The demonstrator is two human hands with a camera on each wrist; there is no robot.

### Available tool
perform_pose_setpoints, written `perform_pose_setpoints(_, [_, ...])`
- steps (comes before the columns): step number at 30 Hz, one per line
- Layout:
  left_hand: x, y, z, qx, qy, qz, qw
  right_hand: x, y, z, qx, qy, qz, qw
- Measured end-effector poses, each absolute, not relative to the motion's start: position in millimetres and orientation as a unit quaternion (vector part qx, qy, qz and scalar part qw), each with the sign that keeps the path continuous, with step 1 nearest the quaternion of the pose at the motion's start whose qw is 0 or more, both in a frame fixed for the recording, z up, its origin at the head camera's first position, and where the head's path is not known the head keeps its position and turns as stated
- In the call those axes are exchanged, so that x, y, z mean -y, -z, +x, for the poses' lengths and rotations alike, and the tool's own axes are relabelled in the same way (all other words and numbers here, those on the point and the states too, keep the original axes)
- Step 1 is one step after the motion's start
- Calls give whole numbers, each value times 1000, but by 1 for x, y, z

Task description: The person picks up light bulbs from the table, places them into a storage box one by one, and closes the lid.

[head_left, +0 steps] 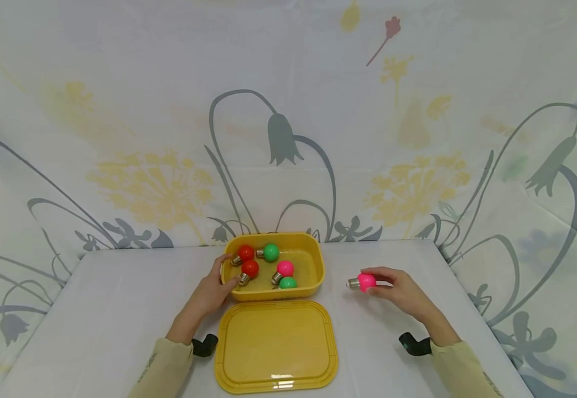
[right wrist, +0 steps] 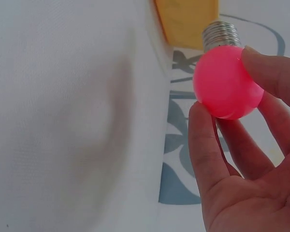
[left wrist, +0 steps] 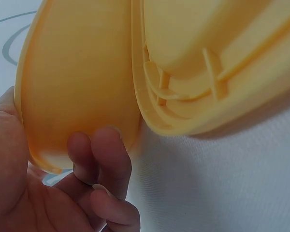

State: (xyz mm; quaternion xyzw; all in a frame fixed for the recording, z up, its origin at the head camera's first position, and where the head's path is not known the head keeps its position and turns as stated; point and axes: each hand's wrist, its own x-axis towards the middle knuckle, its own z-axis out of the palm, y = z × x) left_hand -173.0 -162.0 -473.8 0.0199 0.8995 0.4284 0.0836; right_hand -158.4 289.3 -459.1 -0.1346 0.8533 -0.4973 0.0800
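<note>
My right hand (head_left: pixel 404 292) pinches a pink light bulb (head_left: pixel 367 282) by its round globe, to the right of the yellow box. Its silver screw base points left in the head view; the right wrist view shows the pink bulb (right wrist: pixel 227 83) between thumb and fingertips, off the table. At the yellow box (head_left: pixel 313 264), my left hand (head_left: pixel 207 296) grips the left wall near the front corner. Inside lie two red bulbs (head_left: pixel 250 268), two green bulbs (head_left: pixel 271 252) and one pink bulb (head_left: pixel 285 268). From the left wrist, the box (left wrist: pixel 79 72) hides those bulbs.
A yellow lid (head_left: pixel 276 347) lies flat just in front of the box. Both stand on a white table (head_left: pixel 119 309), with a flower-printed cloth (head_left: pixel 169 110) behind it. Black wrist cameras (head_left: pixel 206 345) sit at both cuffs.
</note>
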Motion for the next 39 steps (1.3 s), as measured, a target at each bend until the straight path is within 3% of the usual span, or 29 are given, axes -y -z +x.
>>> perform_pose_setpoints(39, [162,476,-174,-890,-447,21,89,-247,446,-182,-840,506,-183,74])
